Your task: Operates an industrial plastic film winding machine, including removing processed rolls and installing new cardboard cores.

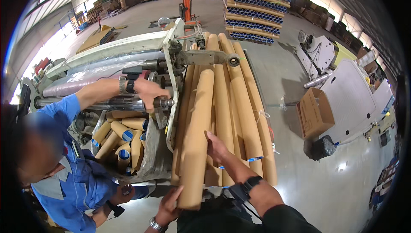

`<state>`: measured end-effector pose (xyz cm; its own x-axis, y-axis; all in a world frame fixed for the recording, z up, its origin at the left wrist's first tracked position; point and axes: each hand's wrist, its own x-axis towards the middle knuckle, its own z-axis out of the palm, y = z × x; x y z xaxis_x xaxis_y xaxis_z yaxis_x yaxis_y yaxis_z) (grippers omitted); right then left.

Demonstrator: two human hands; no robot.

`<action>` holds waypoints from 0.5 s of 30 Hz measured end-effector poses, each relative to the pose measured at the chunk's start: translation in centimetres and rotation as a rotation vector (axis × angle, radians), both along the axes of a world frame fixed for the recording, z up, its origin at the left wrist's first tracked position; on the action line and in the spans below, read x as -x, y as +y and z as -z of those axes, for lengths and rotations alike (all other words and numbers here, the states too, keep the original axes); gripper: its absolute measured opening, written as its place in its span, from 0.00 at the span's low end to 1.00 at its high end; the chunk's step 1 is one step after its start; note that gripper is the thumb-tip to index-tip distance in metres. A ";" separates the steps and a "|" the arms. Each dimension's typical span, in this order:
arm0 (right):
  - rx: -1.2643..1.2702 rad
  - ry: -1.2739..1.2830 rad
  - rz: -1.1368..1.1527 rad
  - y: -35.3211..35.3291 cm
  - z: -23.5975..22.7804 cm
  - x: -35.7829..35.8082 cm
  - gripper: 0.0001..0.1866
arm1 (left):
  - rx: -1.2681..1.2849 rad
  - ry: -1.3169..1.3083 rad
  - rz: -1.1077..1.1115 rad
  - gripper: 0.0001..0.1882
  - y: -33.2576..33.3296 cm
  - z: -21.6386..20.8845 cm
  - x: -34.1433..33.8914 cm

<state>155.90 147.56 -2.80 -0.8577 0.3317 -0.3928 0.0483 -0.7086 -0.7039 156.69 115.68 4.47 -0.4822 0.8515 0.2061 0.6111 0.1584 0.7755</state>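
Observation:
A long brown cardboard tube (197,134) lies lengthwise in front of me, on top of several similar tubes, its near end tilted toward me. My left hand (168,206) grips this near end from the left, with its fingers partly hidden under the tube. Farther along, my right hand (217,148) holds the tube's right side, thumb uppermost; its other fingers are hidden. Beneath and beside it, the other cardboard tubes (246,117) lie in a row, some showing blue at their near ends.
Left, a co-worker in blue (81,181) has one hand (150,92) on the roller end of a machine (170,53). Below sits a lined bin (156,158) of short tubes. A tube stack (254,12) stands behind; an open carton (314,113) is at right.

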 end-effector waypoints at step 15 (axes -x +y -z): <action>0.258 0.414 0.287 4.3 -0.1 6.4 0.37 | -0.300 -0.930 -1.303 0.30 -24.7 9.7 -11.7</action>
<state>149.49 151.85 -2.72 -0.8468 0.5125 -0.1424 -0.4152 -0.8042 -0.4252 168.38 90.94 -5.28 -0.8498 -0.2243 -0.4770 -0.4785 -0.0513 0.8766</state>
